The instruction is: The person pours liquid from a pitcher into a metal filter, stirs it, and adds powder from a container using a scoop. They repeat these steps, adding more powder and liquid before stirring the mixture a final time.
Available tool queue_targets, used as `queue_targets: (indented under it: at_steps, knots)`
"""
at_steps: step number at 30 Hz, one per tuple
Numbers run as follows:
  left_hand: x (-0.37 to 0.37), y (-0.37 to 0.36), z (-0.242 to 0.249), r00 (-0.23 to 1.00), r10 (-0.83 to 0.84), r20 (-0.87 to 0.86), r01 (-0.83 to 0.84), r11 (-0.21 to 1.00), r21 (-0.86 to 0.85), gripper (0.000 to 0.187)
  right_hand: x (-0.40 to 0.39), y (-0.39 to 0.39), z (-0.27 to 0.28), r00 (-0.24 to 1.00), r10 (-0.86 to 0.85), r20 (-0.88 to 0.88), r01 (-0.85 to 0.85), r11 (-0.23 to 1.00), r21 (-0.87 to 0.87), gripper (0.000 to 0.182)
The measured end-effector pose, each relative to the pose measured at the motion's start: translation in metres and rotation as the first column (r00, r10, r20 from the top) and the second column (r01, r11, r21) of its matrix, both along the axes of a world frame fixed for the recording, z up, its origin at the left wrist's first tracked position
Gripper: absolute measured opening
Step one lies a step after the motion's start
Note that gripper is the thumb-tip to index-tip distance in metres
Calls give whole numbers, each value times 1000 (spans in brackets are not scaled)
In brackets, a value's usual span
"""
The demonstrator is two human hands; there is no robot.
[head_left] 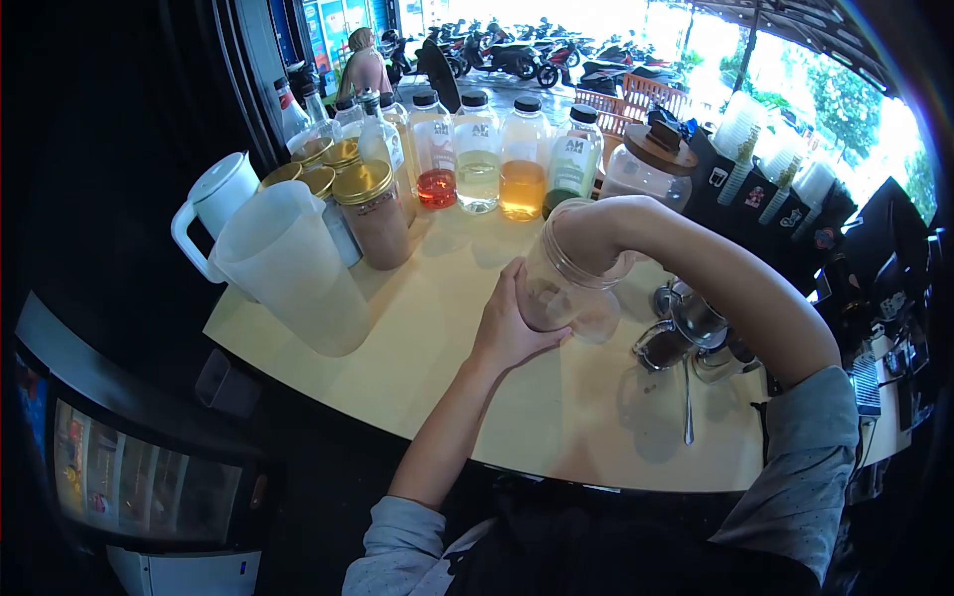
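My left hand point(509, 333) is wrapped around the base of a clear plastic jar point(571, 283), fingers curled against its wall and thumb on the near side, so the jar is gripped firmly. The jar is tilted, mouth pointing toward 1 o'clock, held just above the curved pale counter point(537, 417) near its centre. My right hand point(586, 248) is pushed in through the jar's mouth up to the wrist; seen through the plastic, I cannot tell whether its fingers are spread or pressed together.

At 3 o'clock from the jar, just beside it, stand small metal jugs point(686, 333), with a long spoon point(687, 402) lying flat on the counter at 5 o'clock. At 9 o'clock stand two translucent pitchers point(288, 268), one behind the other. At 10 o'clock is a cluster of gold-lidded jars point(373, 214). At 12 o'clock runs a row of black-capped bottles point(480, 159) holding red, pale, amber and green liquids. At 1 o'clock stands a large glass jar with a wooden lid point(651, 164).
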State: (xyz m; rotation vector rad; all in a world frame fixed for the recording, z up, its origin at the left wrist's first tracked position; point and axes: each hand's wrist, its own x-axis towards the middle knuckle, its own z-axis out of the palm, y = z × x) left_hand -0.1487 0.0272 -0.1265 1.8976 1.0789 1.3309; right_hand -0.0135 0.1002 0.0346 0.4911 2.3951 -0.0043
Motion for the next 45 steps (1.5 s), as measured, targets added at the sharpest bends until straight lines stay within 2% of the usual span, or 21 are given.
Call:
queue_targets:
  at_steps: [2,3,5,9,11,15,17,21,24,26,30,32,33,35,41,43,45]
  knots:
    - [0,0,2,1000,9,-19,-9,1000,16,110,-5,-22,23,942,-334,-17,335,942,35,17]
    - [0,0,0,1000,8,-5,-8,999,44,110,-7,-35,40,944,-328,-17,329,943,44,17]
    - [-1,-1,-1,1000,8,8,-9,998,67,110,-10,-55,60,898,-430,-86,432,902,-3,16]
    - [3,0,-2,1000,-6,17,5,999,52,109,10,-55,58,864,-470,-179,467,882,-61,21]
    - [3,-1,-2,1000,0,14,-1,998,60,109,18,-52,55,798,-533,-281,520,845,-126,24]
    - [4,-4,1,1000,15,5,-15,999,38,108,15,-65,75,809,-527,-262,521,848,-96,25]
    - [4,-3,0,1000,11,13,-11,999,40,108,16,-68,80,776,-538,-329,529,839,-124,27]
    - [4,-3,1,1000,19,-7,-19,999,35,107,24,-66,83,791,-503,-349,494,861,-122,24]
    - [4,-3,-1,1000,23,-12,-22,998,51,107,31,-64,82,767,-534,-356,509,844,-169,23]
    - [4,-3,0,1000,21,-10,-21,998,60,107,34,-64,81,703,-610,-365,564,791,-237,22]
    - [5,-8,3,999,31,-9,-30,996,88,107,34,-68,73,668,-608,-428,584,785,-205,19]
    - [6,-10,5,999,39,-26,-37,994,101,106,35,-67,59,749,-397,-531,458,889,-19,16]
    - [6,-10,4,998,51,-35,-47,992,121,106,32,-71,58,744,-402,-533,463,886,-21,16]
    - [7,-11,4,997,57,-48,-50,989,138,106,23,-79,55,755,-467,-460,501,864,-55,13]
    - [7,-13,5,998,59,-2,-58,984,167,104,25,-81,49,712,-493,-500,502,855,-130,16]
    - [6,-13,7,994,96,-59,-82,974,210,107,27,-83,52,710,-501,-495,499,854,-148,17]
    - [6,-13,6,993,100,-55,-86,974,212,107,31,-83,54,625,-588,-513,553,798,-241,20]
